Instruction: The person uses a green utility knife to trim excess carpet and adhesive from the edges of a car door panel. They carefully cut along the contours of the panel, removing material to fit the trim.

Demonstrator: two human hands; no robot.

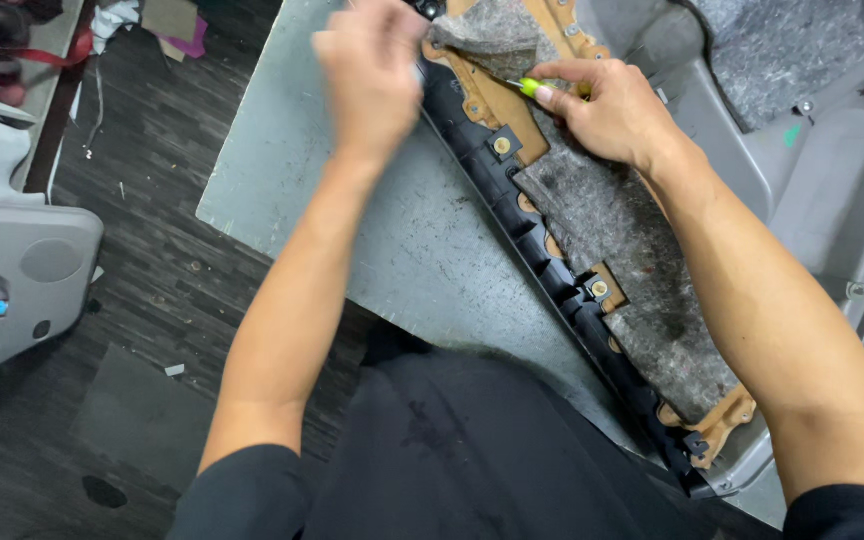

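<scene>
Right hand [612, 110] pinches a small green-handled tool [530, 87], tip pointing left toward the tan plastic bracket [497, 105] on the grey felt-lined door panel [617, 240], which runs far-left to near-right along the grey counter [352, 180]. Left hand [370, 75], blurred, curls closed just left; its contents cannot be determined.

Hands: two, left hand [370, 75] and right hand [607, 110].
Green-handled tool: one [529, 87], in the right hand.
Table: one, a grey metal table [372, 220].
Door trim panels: two, one on the table [832, 190], one grey door panel on the floor at left [17, 275].
Grey felt pads: two, long felt pad [632, 270] and upper felt pad [802, 50].
Round metal fasteners: two seen clearly, fastener [502, 146] and second fastener [600, 289].
</scene>
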